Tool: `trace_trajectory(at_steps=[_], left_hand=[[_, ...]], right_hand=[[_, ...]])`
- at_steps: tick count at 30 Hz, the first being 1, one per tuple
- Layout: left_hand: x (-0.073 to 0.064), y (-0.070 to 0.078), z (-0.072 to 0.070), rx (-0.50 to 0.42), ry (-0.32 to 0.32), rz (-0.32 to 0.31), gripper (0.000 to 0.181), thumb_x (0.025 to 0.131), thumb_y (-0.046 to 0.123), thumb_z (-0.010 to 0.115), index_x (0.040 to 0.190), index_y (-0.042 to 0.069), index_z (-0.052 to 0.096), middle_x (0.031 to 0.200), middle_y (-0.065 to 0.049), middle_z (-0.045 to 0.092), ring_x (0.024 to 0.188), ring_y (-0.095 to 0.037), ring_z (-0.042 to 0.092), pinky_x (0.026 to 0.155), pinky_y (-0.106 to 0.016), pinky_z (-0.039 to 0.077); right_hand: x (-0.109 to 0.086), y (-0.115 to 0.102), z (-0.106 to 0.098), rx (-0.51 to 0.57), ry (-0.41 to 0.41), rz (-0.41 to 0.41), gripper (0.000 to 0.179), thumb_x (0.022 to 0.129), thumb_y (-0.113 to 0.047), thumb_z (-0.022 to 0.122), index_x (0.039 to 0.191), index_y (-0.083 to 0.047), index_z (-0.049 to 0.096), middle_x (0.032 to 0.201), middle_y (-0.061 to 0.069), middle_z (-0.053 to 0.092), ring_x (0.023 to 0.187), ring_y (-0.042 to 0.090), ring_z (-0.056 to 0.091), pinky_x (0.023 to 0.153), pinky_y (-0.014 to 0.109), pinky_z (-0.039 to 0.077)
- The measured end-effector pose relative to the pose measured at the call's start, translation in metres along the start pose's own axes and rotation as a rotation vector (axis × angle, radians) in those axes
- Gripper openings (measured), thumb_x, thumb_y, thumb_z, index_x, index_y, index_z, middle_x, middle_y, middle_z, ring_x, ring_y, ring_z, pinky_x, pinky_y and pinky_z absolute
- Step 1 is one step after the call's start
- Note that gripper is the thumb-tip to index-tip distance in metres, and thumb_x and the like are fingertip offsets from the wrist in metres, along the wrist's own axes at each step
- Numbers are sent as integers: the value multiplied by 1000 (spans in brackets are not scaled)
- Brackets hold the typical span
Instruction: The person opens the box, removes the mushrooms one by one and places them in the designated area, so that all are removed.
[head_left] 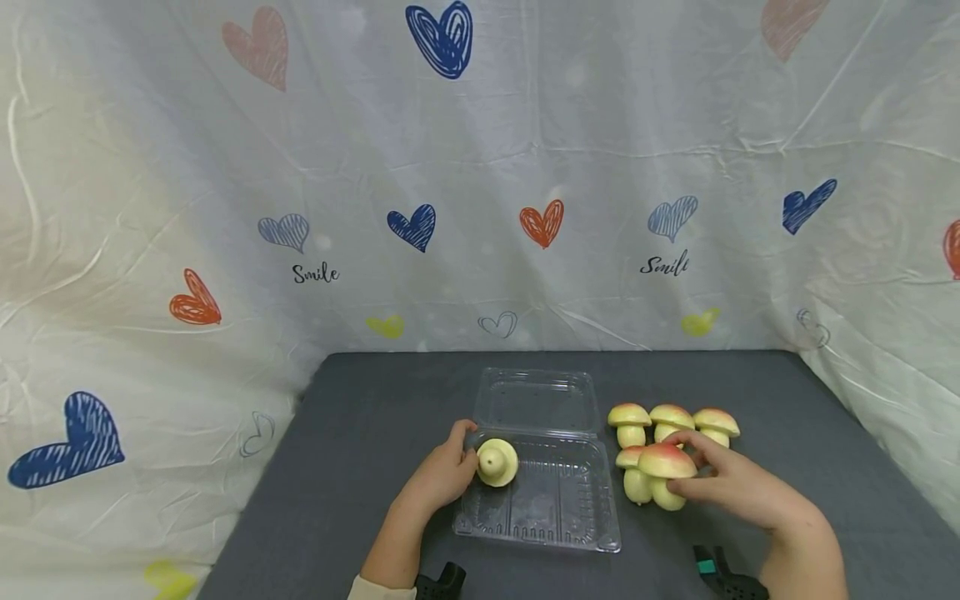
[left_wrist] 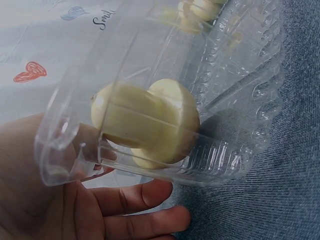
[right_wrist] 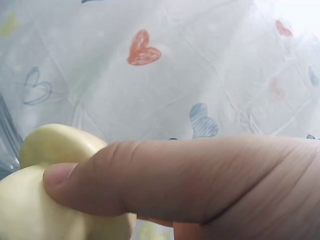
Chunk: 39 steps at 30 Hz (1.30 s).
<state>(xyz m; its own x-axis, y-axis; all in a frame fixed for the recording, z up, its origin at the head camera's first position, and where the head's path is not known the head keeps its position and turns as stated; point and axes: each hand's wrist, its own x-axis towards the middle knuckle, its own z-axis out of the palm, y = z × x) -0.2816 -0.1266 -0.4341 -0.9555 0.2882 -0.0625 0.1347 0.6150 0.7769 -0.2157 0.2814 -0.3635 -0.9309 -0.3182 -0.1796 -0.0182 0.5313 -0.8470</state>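
Observation:
A clear plastic clamshell container (head_left: 558, 500) lies with its lid folded back. Inside its left end stands a yellow toy mushroom (head_left: 497, 463), cap down and stem toward the camera. My left hand (head_left: 442, 471) holds the container's left side, next to that mushroom; in the left wrist view, some fingers (left_wrist: 135, 222) lie outside the clear wall. To the container's right, my right hand (head_left: 723, 479) grips a red-topped toy mushroom (head_left: 666, 463) between thumb and fingers. In the right wrist view, the thumb (right_wrist: 100, 180) presses on its pale surface.
Three more toy mushrooms (head_left: 630, 423) stand in a row behind the right hand, and another mushroom (head_left: 637, 485) is just left of the gripped one. The lid (head_left: 536, 402) lies behind the container on the dark tabletop (head_left: 375, 433). A heart-printed curtain (head_left: 480, 167) hangs behind.

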Motion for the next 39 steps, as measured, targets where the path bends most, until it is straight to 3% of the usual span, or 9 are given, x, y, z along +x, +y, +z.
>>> trace_trajectory(at_steps=[8, 31, 39], left_hand=[[-1, 1, 0, 8, 3, 6, 44, 108, 16, 41, 150, 7, 35, 57, 4, 43, 45, -12, 32, 45, -30, 30], [1, 0, -1, -3, -3, 11, 43, 108, 17, 40, 151, 9, 35, 57, 3, 43, 44, -12, 31, 44, -31, 30], [0, -1, 0, -5, -8, 5, 44, 109, 18, 39, 151, 8, 34, 57, 3, 43, 44, -13, 31, 45, -31, 30]], right_hand=[[-1, 4, -6, 35, -6, 131, 63, 100, -26, 67, 142, 8, 34, 92, 10, 52, 80, 24, 53, 70, 37, 45], [6, 17, -8, 28, 15, 219, 53, 100, -21, 65, 133, 8, 35, 89, 8, 57, 77, 25, 53, 71, 41, 44], [7, 23, -6, -29, 47, 280, 63, 100, -23, 66, 138, 13, 30, 99, 12, 60, 83, 27, 57, 75, 45, 47]])
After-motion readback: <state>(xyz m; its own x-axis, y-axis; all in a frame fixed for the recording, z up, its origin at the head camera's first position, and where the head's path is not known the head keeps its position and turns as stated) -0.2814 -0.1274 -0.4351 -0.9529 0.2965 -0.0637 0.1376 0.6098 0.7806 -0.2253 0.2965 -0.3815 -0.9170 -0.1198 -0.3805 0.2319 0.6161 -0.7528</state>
